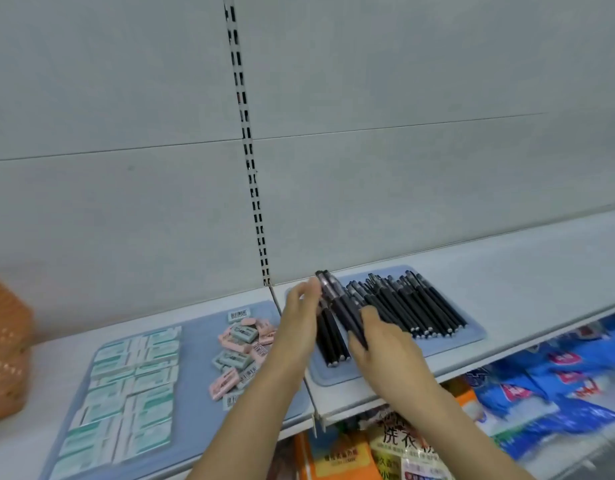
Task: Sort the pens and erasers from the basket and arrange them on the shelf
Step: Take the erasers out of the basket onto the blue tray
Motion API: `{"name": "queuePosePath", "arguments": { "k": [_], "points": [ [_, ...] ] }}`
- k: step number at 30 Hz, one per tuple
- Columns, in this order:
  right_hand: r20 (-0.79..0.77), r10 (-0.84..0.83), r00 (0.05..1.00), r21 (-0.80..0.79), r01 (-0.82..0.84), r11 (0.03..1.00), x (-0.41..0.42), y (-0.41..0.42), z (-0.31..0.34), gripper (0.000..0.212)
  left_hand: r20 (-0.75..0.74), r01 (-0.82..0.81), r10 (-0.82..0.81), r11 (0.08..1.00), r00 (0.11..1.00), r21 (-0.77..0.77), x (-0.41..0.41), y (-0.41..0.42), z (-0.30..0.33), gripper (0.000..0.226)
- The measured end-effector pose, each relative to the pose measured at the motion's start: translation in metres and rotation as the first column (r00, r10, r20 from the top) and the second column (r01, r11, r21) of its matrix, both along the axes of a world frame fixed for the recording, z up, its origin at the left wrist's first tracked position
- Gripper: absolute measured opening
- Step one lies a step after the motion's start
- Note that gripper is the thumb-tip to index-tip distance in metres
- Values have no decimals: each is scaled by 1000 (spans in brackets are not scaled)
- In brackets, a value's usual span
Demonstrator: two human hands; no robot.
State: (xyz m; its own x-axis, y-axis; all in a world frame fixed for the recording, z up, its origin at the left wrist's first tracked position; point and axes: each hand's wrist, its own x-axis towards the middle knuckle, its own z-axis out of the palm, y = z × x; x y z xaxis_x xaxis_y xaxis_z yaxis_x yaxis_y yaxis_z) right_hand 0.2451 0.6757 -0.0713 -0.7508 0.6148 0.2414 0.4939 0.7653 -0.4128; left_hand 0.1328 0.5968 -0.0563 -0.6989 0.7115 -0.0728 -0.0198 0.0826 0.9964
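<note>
Squaring up a bundle of black pens (337,306) over the blue mat (472,336) on the shelf (541,271): right hand (375,336) curled round the barrels, left hand (300,306) flat-fingered against the tips. Best lowered level, parallel beside the laid row (420,306).

This is a shop aisle, at a retail display unit. A pale metal shelf (527,271) runs across in front of a plain grey back panel (403,81), with a slotted upright rail (250,157) of the sort that takes adjustable brackets. Stock lies in quantity on blue mats (198,344): many identical black pens (413,303) at right, packaged erasers (240,351) with barcode labels at left. On the lower tier, near right, sit printed packets of goods (555,382).
</note>
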Motion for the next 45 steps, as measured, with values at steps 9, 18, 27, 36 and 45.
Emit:
{"name": "queuePosePath", "arguments": {
  "k": [9, 18, 27, 36, 45],
  "points": [
    [224, -170, 960, 180, 131, 975, -39, 27, -9, 50, -718, -121, -249, 899, 650, -422, 3, -11, -42, 38],
    [238, -305, 922, 400, 193, 896, -30, 2, -8, 50, -739, -45, -304, 910, 602, -411, -7, -28, -30, 46],
    [-345, 194, 918, 305, -86, 948, -91, -89, 29, 19, -844, -96, 19, 995, 537, -39, -46, -169, 15, 31],
    [-515, 543, 663, 235, -500, 833, -208, -253, 71, 14, -891, -536, 390, 816, 234, 217, -152, -396, 47, 25],
    [-265, 682, 681, -525, -695, 490, -341, -404, 97, 15, -633, -780, 544, 605, 551, -159, -264, -533, 38, 44]
  ]
}}
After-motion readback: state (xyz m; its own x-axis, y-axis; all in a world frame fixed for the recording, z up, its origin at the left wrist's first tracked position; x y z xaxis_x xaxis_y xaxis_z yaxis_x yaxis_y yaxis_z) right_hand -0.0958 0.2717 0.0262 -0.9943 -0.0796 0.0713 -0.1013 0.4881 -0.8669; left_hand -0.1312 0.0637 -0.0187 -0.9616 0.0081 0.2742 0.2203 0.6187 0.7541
